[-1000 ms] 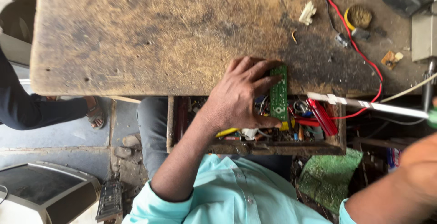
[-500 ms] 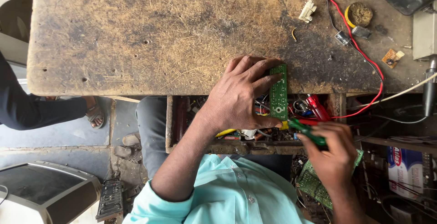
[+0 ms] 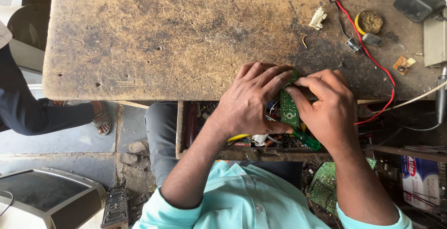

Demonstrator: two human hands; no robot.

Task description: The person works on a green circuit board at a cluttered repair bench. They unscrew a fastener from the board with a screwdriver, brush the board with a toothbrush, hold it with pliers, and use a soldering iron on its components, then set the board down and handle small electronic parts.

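The green circuit board (image 3: 289,104) stood on edge at the near edge of the worn wooden bench (image 3: 153,38), above the open drawer (image 3: 205,131). My left hand (image 3: 249,101) gripped it steady while my right hand (image 3: 326,108) pinched its top, a green-handled screwdriver (image 3: 305,139) tucked underneath. A white carton with red-and-blue print (image 3: 419,178) sat near right.

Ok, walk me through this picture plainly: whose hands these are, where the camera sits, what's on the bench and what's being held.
The camera sits on a person's head and looks straight down, so both hands are that person's own. The left hand and right hand together grip a narrow green circuit board at the edge of a worn wooden bench. A green-handled tool sticks out below the right hand. On the bench lie a red wire, a small white connector and a yellow-rimmed round tin. Another person's leg shows at the left.
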